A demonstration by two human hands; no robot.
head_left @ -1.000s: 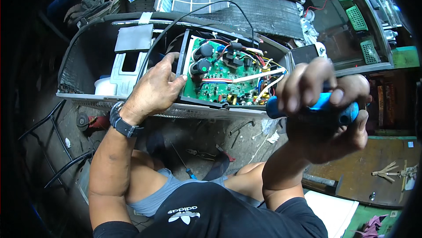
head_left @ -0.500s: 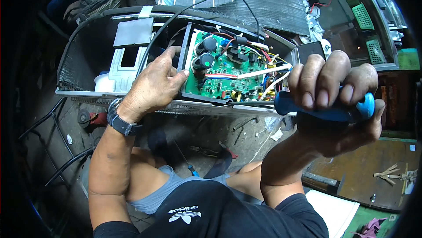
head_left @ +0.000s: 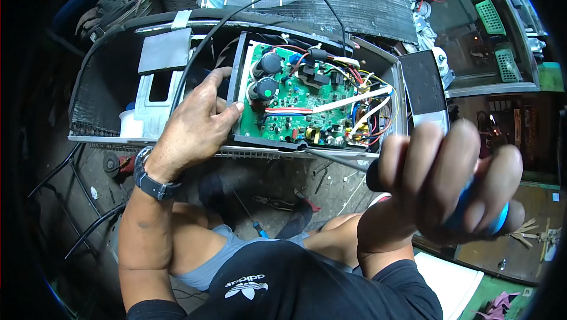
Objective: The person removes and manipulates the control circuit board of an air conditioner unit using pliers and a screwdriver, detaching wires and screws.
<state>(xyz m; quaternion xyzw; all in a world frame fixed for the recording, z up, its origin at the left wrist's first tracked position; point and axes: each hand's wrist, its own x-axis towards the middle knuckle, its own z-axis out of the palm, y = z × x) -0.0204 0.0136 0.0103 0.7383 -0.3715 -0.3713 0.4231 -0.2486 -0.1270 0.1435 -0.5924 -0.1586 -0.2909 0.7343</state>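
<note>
A green circuit board with two large black capacitors sits in a black frame, inside an opened metal unit casing. My left hand grips the frame's left wall, thumb on top near the board and fingers down the outer side. In front on the right, my right hand is wrapped round a screwdriver with a blue and black handle. Its shaft points left, and the tip meets the front edge of the frame below the board. Motion blurs this hand somewhat.
White, red and yellow wires crowd the board's right end. A black cable arches over the casing. On the floor lie another screwdriver, pliers and a red grinder-like tool. A wooden panel is at right.
My right hand has come lower and tilted, and the screwdriver's shaft now shows against the frame's front edge. The left hand keeps its hold. The whole view has shifted slightly.
</note>
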